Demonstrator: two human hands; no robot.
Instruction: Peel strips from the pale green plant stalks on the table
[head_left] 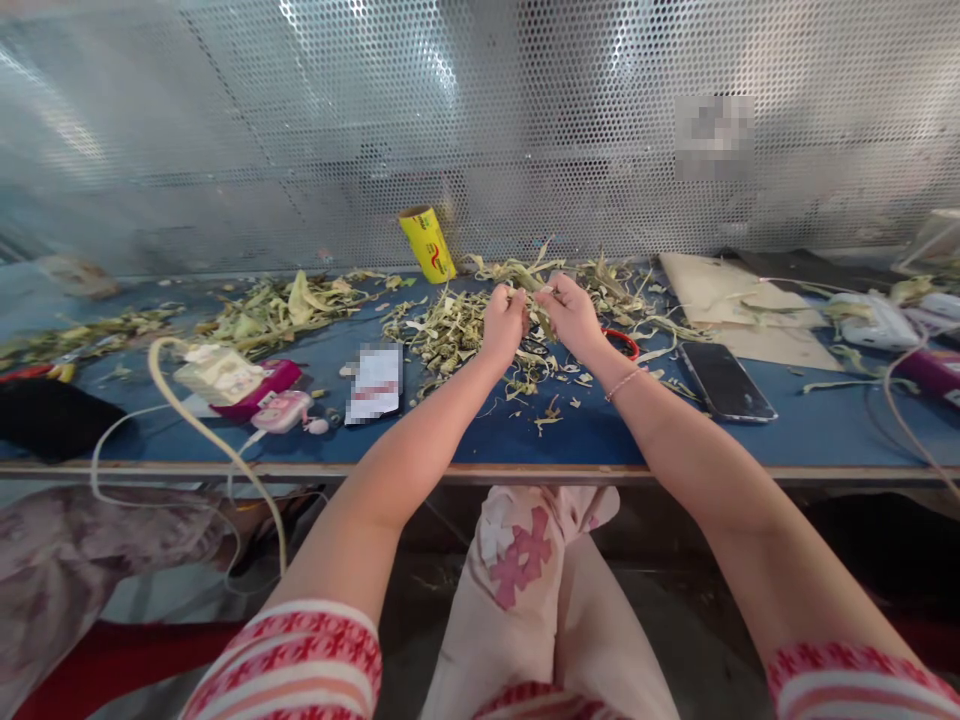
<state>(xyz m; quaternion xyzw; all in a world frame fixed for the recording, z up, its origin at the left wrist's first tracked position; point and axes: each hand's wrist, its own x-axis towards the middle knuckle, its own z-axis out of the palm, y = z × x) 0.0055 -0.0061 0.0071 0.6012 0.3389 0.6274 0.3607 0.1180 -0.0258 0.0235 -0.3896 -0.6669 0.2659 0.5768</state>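
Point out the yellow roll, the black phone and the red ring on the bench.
yellow roll [427,243], head view, middle of its printed side.
black phone [726,381], head view, centre of the dark screen.
red ring [627,341], head view, visible arc beside the right wrist.

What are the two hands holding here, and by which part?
Both the left hand and the right hand pinch one pale green plant stem, each near an end; the exact grip is too small to tell.

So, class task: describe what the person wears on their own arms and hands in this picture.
Both arms are bare from the short sleeves down. The left sleeve and right sleeve are striped red, pink and white. A thin bracelet circles the right wrist. The left hand and right hand wear no gloves.
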